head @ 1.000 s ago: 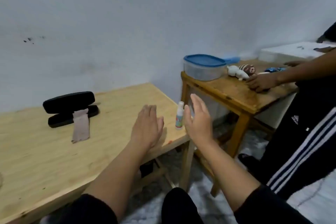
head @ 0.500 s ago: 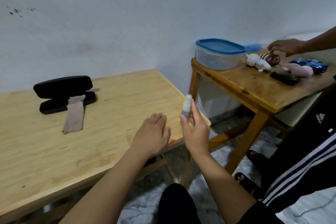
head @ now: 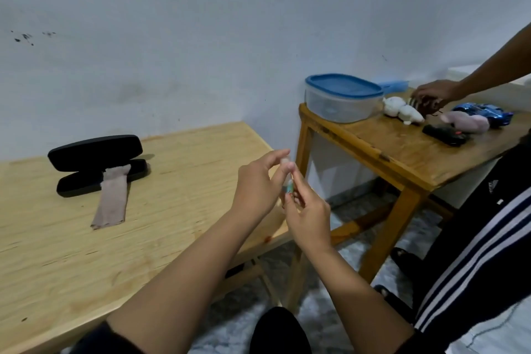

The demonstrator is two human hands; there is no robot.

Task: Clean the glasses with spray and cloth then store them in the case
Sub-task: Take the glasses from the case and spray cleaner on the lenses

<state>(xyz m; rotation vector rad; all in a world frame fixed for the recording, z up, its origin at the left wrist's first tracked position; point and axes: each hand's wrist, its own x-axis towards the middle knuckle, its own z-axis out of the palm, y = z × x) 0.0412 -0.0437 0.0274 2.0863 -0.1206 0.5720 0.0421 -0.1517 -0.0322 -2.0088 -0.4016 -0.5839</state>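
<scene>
Hands: both raised together near the middle of the view, above the near right corner of the pale wooden table (head: 86, 253).
Right hand (head: 309, 215): fingers curled round the lower body of a small spray bottle (head: 288, 185), holding it upright, long axis vertical.
Left hand (head: 255, 187): thumb and fingertips pinch the bottle's top, where the cap sits; whether the cap is on or coming off cannot be told.
Step in hand: probably uncapping the spray, an early step, since no cleaning shows yet.
Key relation: the rest of the task's things lie to the far left of the hands, across the table; the left hand is the nearer one to them, while the right is busy with the bottle.
Cloth (head: 111, 197): greyish-pink strip lying flat, long axis running near to far, its far end draped over the front edge of the case.
Glasses case (head: 94, 164): black hard case, lid standing open, long axis left to right, well apart from the hands.
Case contents: the glasses themselves cannot be seen; they may lie inside, hidden by the rim and cloth.
Second table (head: 402, 152): darker wood, to the far right.
Plastic tub (head: 342, 98): clear, closed with a blue lid; contents cannot be made out.
Beside the tub: small soft toys, a blue toy car (head: 485, 112) and a dark flat object.
Other person: a hand (head: 431, 93) reaches among the toys; striped dark trousers stand at the right edge.
</scene>
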